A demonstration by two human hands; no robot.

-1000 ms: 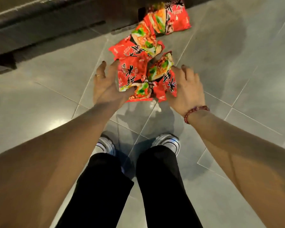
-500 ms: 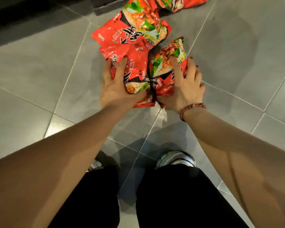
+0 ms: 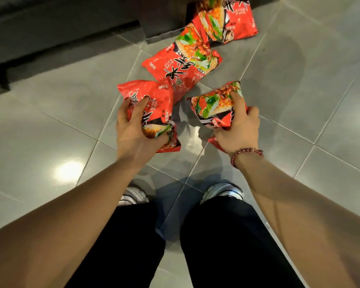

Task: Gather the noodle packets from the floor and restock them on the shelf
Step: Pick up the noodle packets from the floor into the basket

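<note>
"Two held?"
"Yes. Left hand [image 3: 133, 129] curled round one red noodle packet [image 3: 154, 100]; right hand [image 3: 237, 129] grips a second packet [image 3: 212, 107], both over the tiled floor [image 3: 299, 80]."
"Rest?"
"Third packet [image 3: 181, 65] flat on tiles just beyond; a heap of packets [image 3: 227, 19] farther off, against the dark base [image 3: 71, 38]."

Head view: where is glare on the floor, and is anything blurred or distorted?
Head view: a bright reflection sits on the glossy grey tiled floor near the left forearm; the wide lens stretches that and the right forearm at the bottom; the red plastic noodle packets look slightly soft.
</note>
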